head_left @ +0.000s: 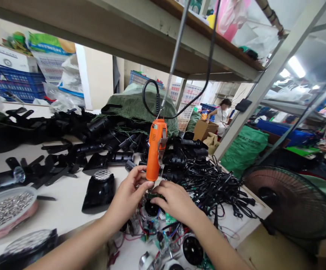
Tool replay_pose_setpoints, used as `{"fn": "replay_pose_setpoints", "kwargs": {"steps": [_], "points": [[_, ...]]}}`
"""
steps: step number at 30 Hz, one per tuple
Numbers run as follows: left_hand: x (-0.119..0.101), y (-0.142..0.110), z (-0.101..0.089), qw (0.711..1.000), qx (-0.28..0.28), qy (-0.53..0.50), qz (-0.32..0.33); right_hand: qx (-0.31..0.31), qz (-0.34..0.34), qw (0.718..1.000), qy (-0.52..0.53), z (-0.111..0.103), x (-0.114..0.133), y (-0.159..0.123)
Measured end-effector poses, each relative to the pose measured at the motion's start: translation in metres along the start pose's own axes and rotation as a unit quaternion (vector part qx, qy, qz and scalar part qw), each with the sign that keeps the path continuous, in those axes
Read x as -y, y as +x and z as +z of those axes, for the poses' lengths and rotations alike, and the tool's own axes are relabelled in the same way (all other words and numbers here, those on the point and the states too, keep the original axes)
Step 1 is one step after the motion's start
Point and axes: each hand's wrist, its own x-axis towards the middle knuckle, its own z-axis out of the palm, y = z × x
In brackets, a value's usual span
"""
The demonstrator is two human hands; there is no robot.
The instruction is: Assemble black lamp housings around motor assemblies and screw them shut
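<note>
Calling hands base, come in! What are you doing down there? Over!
Left hand at lower end of orange tool. Right hand close by, above jumbled parts. Black cables heaped alongside.

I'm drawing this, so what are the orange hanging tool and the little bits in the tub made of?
The orange tool looks like smooth hard plastic, molded with vent slots. The little bits are probably shiny metal, going by their silvery glints.

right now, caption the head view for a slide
Left hand and right hand near the tip of a hanging orange power screwdriver, beside tangled thin black cables
</note>
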Motion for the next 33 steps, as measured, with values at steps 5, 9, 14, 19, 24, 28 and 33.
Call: {"fn": "replay_pose_setpoints", "kwargs": {"steps": [5, 9, 14, 19, 24, 28, 33], "points": [[0.002, -0.001, -0.013, 0.994, -0.063, 0.084, -0.009, -0.005, 0.0, 1.0, -0.007, -0.001, 0.0, -0.006], [0.004, -0.004, -0.026, 0.988, -0.103, 0.116, -0.009, -0.002, 0.008, 0.999, -0.033, 0.004, -0.001, -0.006], [0.001, -0.01, -0.042, 0.983, -0.136, 0.125, -0.007, -0.08, 0.091, 0.99, -0.077, -0.004, -0.006, 0.006], [0.005, -0.006, -0.056, 0.974, -0.151, 0.168, -0.014, -0.215, 0.161, 0.962, -0.047, -0.033, -0.016, 0.019], [-0.001, -0.024, -0.042, 0.948, -0.231, 0.22, 0.01, -0.161, 0.073, 0.983, 0.042, -0.051, -0.022, 0.02], [-0.01, -0.042, -0.015, 0.974, -0.041, 0.22, 0.029, -0.19, 0.026, 0.974, 0.124, -0.062, -0.021, 0.014], [-0.008, -0.025, 0.013, 0.981, 0.019, 0.186, -0.049, -0.398, 0.075, 0.882, 0.24, -0.066, -0.023, 0.004]]}}
